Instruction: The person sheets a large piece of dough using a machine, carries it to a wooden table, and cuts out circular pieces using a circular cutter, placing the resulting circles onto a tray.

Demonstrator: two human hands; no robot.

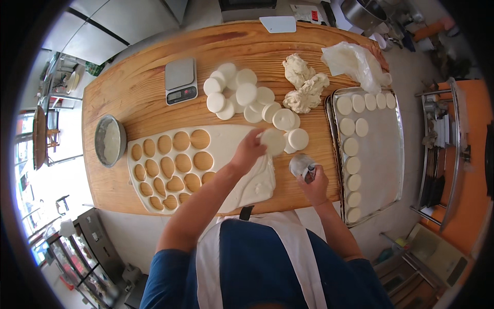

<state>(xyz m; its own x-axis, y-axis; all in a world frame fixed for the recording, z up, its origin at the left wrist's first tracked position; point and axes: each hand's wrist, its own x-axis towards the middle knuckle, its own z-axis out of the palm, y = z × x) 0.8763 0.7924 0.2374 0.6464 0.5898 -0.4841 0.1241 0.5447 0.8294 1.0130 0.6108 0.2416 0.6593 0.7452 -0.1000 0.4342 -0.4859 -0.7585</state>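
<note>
My left hand (249, 151) is closed on the edge of a pale dough round (273, 141), slightly blurred, above the right part of a rolled dough sheet (224, 149). Rows of round holes through the sheet's left part show the wood beneath. In my right hand (315, 184) is a round metal cutter (301, 164), held by its handle near the table's front edge, right of the sheet. Beyond my hands lie several cut dough rounds (246, 94), heaped and overlapping. Two more rounds (298, 139) rest beside the held one.
A metal tray (378, 154) at the right carries dough rounds along its left and far edges. Lumpy dough scraps (303, 85) and a plastic bag (355, 64) lie at the far right. A scale (180, 81), a flour bowl (110, 140) and a white scraper (278, 24) are on the wooden table (123, 82).
</note>
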